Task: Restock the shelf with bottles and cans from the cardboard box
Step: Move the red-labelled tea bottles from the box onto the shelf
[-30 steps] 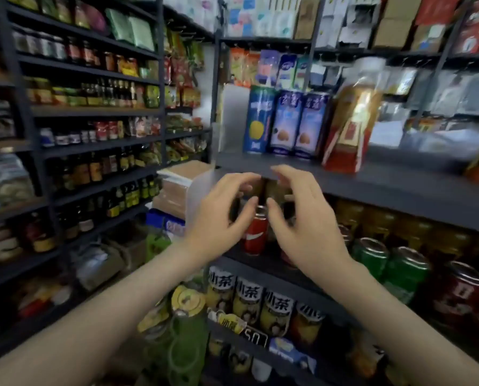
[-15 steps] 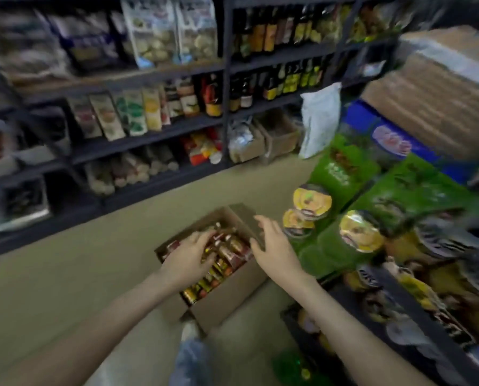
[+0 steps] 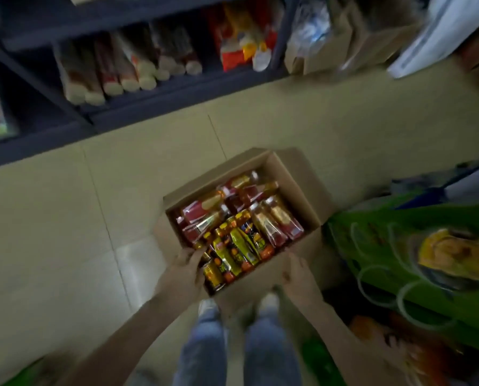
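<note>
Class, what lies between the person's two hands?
In the head view, the near end of the open cardboard box, packed with yellow-labelled drinks, lies between the left hand and right hand.

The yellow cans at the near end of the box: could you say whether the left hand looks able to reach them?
Probably yes. The left hand is at the near left corner of the cardboard box, beside the yellow cans; the top is open and nothing covers them.
</note>
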